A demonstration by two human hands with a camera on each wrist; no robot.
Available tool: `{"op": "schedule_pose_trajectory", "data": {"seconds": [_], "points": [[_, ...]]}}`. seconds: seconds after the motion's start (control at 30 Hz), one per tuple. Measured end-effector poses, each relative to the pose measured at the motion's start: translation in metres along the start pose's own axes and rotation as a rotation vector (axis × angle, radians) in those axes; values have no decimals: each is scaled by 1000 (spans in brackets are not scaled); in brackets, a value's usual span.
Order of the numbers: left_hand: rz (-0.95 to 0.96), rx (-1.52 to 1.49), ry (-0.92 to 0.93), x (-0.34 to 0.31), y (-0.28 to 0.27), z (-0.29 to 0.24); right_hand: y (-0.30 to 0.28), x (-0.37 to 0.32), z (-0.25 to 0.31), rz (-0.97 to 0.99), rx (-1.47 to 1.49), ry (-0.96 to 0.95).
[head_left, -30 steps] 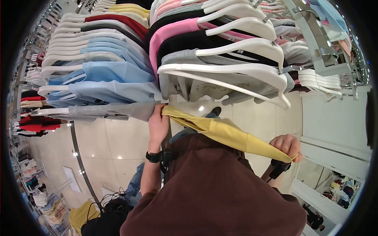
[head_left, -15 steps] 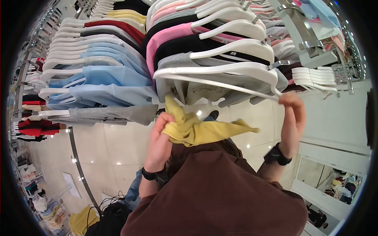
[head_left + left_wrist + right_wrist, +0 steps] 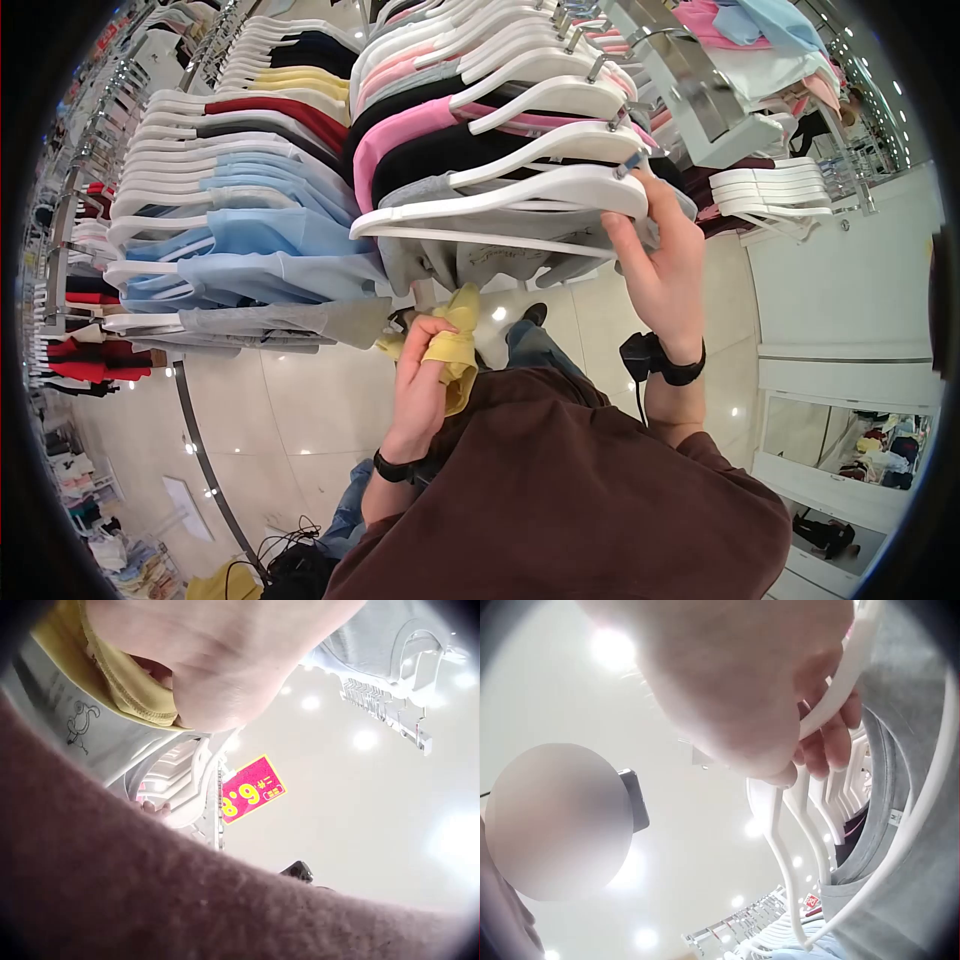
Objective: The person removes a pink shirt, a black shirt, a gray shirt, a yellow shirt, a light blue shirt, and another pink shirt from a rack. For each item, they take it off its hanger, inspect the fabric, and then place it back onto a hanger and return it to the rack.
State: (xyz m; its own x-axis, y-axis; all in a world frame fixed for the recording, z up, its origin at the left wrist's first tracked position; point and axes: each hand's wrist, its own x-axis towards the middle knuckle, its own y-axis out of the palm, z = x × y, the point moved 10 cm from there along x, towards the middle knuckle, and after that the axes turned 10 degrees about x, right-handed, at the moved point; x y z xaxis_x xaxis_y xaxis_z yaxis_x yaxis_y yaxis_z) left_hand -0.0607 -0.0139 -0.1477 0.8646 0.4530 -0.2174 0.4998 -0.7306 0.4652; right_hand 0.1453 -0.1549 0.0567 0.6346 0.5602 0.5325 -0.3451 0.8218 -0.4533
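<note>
head view: left hand (image 3: pixel 416 388) curls fingers (image 3: pixel 428 328) round yellow garment (image 3: pixel 458 352); right hand (image 3: pixel 668 272) grips white hanger (image 3: pixel 572 190).

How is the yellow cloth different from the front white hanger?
The yellow cloth is crumpled; the white hanger is smooth and stiff-looking. In the head view, the cloth looks narrow, while the hanger stretches wide. The left grip holds the cloth; the right grip the hanger. Each is held by one grip.

Underfoot: glossy cream floor tiles (image 3: pixel 300 400) are reflecting light beneath me; a dark floor strip (image 3: pixel 200 470) is crossing them. To my right: white wall panelling (image 3: pixel 850 280) is standing. Overhead: a pale ceiling (image 3: pixel 360 825) is carrying bright lights (image 3: pixel 366 740); a red-and-yellow price sign (image 3: pixel 255 789) is showing against it.
</note>
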Motion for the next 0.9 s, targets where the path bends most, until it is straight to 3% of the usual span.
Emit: {"op": "schedule_pose_trajectory", "data": {"seconds": [0.03,0.1,0.17,0.23,0.33,0.4,0.43,0.5,0.63,0.7,0.8,0.9], "points": [[1,1,2,0,-1,-3,2,0,-8,12,80,92],[-51,52,56,-1,-6,-16,-6,3,1,-37,48,-22],[-72,54,64,0,-14,-13,-23,-1,-13,-115,98,126],[-108,58,65,-2,-21,-12,-39,-9,-23,-219,391,215],[-143,42,53,-2,-22,-15,-58,-40,-64,-120,426,312],[-167,6,88,-1,-22,-19,-45,-67,-85,116,614,298],[-181,4,88,1,-24,-18,-38,-85,-101,121,689,418],[-184,78,76,7,-27,-13,-26,-107,-102,147,859,433],[-102,91,55,22,-20,3,-19,-136,-105,94,910,546],[-106,-3,7,27,-13,12,-12,-131,-89,73,1154,457],[-84,-85,-76,31,-6,25,11,-120,-73,77,1282,427],[-81,-68,-152,32,-3,28,38,-111,-53,188,1157,486]]}}
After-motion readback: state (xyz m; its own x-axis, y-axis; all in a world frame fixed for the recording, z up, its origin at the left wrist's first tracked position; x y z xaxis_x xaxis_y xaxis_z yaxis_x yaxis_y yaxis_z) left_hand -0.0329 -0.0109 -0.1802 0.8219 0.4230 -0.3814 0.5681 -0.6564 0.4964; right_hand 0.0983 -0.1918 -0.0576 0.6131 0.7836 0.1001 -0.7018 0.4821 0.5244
